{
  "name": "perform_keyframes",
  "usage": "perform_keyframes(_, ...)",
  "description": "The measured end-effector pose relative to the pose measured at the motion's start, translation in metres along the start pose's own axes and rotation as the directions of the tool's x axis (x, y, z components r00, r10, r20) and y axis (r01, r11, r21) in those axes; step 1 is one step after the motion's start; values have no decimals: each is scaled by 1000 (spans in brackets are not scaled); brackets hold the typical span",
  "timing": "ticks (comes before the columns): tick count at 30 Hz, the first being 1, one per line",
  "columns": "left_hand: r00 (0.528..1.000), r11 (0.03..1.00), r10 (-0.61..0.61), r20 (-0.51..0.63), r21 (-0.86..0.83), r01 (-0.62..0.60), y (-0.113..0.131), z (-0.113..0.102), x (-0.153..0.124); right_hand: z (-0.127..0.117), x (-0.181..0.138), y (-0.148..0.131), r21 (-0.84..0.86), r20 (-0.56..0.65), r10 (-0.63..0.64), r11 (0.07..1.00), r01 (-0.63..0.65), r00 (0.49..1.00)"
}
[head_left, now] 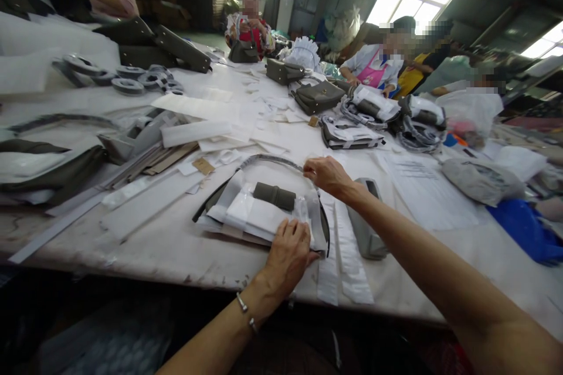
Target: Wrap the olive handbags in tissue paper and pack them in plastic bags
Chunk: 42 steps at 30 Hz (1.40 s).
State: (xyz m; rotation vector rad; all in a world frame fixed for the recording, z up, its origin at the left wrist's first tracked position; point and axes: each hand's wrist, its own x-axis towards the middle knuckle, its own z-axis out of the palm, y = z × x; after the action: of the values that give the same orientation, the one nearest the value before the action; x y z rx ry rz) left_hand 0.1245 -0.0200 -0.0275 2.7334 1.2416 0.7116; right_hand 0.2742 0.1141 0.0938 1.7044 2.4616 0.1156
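Note:
In front of me a dark olive handbag [275, 194] lies on the table, its body mostly covered by white wrapping sheets [240, 211]. Its handle [268, 159], sleeved in clear film, arches away from me. My left hand [290, 252] rests on the bag's near right corner, fingers stretched over the wrapping and thumb at the edge. At the handle's right side, my right hand [328, 176] has its fingers curled closed around the handle; the fingertips are partly hidden.
White strips [345, 258] and a grey case-like object [369, 228] lie to the right. Paper strips [149, 199] and another bag [53, 170] are left. Wrapped bags [352, 129] stand beyond, near co-workers. A blue tray [528, 231] sits far right.

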Motion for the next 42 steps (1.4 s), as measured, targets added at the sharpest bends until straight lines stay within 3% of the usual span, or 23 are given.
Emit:
perform_keyframes(2, 1000, 1000, 2, -4, -2, -2, 0, 1, 0, 14, -25, -9, 149, 14, 52, 987, -53, 999)
perform_keyframes(5, 1000, 1000, 9, -16, -7, -9, -1, 4, 1, 49, -52, -27, 234, 41, -5, 972, -4, 999)
perform_keyframes(9, 999, 1000, 18, -43, 0, -18, -2, 4, 2, 83, -53, -32, 290, 54, 13, 957, -28, 998)
perform_keyframes(12, 999, 1000, 19, -28, 7, -19, -2, 1, 2, 80, -34, -16, 361, 124, 86, 924, -126, 988)
perform_keyframes(15, 1000, 1000, 18, -20, 8, -18, -2, 0, 2, 70, -20, -6, 387, 140, 95, 911, -143, 986)
perform_keyframes(22, 999, 1000, 14, -29, 10, -14, -3, 4, 2, 82, -21, -32, 378, 71, 86, 920, -106, 994)
perform_keyframes(28, 999, 1000, 23, -44, 14, -22, -2, 1, 1, 80, -17, -17, 448, 131, -11, 893, -49, 991)
perform_keyframes(38, 1000, 1000, -6, -17, -24, 6, -2, -2, 2, 88, -17, -21, 488, 110, 144, 854, -179, 984)
perform_keyframes(42, 1000, 999, -12, -16, -39, 12, 0, -2, 2, 94, -14, -17, 508, 116, 125, 845, -167, 985)
